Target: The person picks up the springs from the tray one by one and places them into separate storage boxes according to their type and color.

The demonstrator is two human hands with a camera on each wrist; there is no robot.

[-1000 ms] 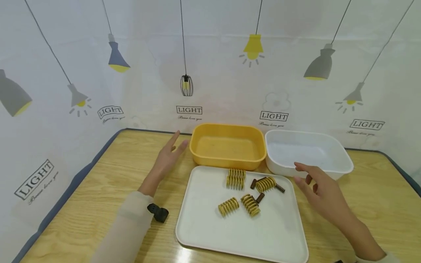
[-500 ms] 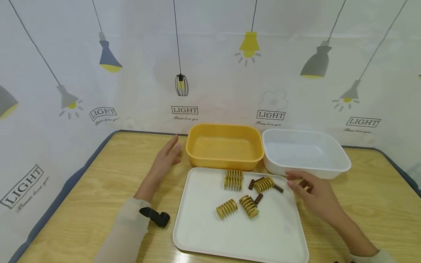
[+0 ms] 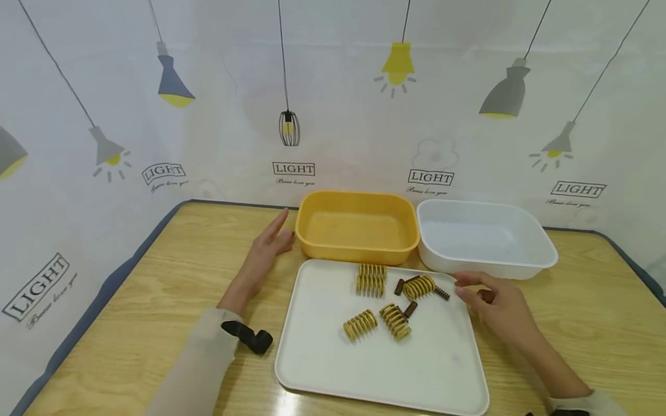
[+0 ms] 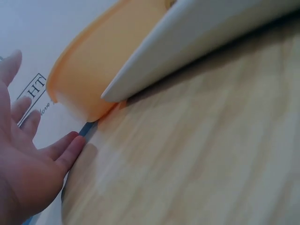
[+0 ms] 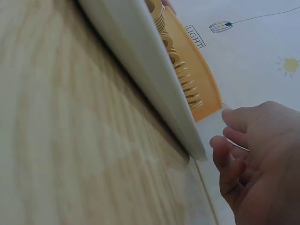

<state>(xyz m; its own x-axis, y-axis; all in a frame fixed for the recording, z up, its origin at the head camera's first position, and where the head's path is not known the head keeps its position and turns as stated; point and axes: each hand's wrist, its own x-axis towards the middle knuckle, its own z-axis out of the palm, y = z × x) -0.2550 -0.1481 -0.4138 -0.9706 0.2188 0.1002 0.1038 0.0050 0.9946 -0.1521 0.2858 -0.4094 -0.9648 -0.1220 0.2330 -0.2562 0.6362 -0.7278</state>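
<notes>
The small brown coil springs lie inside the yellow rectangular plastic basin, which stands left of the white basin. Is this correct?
No: the head view shows the small brown coil springs lying on the white rectangular tray. The yellow rectangular plastic basin does stand left of the white basin.

Springs [image 3: 360,325] lying on tray [image 3: 374,370]; yellow bin [image 3: 359,255] sitting at its twelve o'clock, left hand [image 3: 262,252] showing at ten, right hand [image 3: 496,301] at two.

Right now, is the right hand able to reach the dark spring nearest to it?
Probably yes: the right hand looks empty, and only the low tray rim lies between it and that dark spring.
</notes>
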